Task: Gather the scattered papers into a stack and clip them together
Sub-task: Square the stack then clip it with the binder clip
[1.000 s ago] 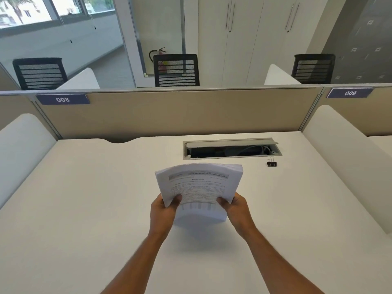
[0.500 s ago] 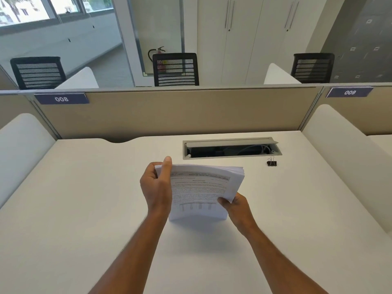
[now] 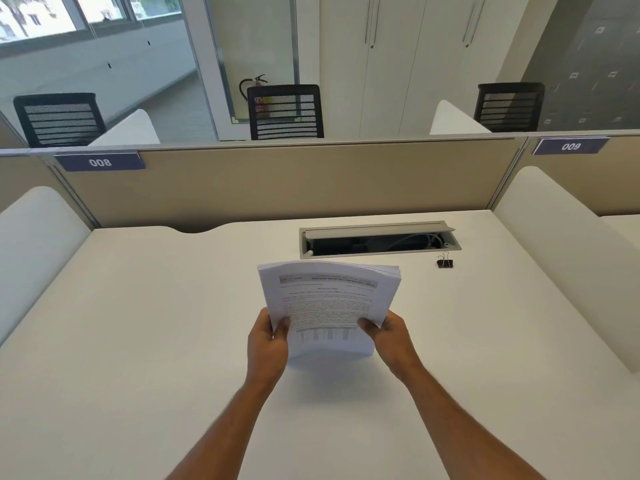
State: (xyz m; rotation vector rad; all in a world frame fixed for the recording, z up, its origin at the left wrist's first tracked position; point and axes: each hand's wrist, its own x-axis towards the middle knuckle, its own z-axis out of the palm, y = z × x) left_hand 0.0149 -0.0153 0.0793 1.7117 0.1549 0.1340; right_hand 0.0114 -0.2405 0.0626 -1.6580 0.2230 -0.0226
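Note:
A stack of printed white papers (image 3: 327, 299) stands almost upright on the white desk (image 3: 138, 341), its bottom edge resting on the surface and its top leaning away from me. My left hand (image 3: 267, 344) grips the stack's lower left side, and my right hand (image 3: 388, 336) grips its lower right side. A small black binder clip (image 3: 444, 261) lies on the desk to the right of the stack, well apart from both hands.
An open cable tray (image 3: 379, 240) with wires is set into the desk just behind the papers. Beige partitions (image 3: 277, 181) close off the back, and white side dividers (image 3: 571, 258) flank the desk. Black chairs stand beyond the partition.
My left hand, which was up at the stack's top left corner half a second ago, has come back down to grip the lower left side. The right hand has barely moved.

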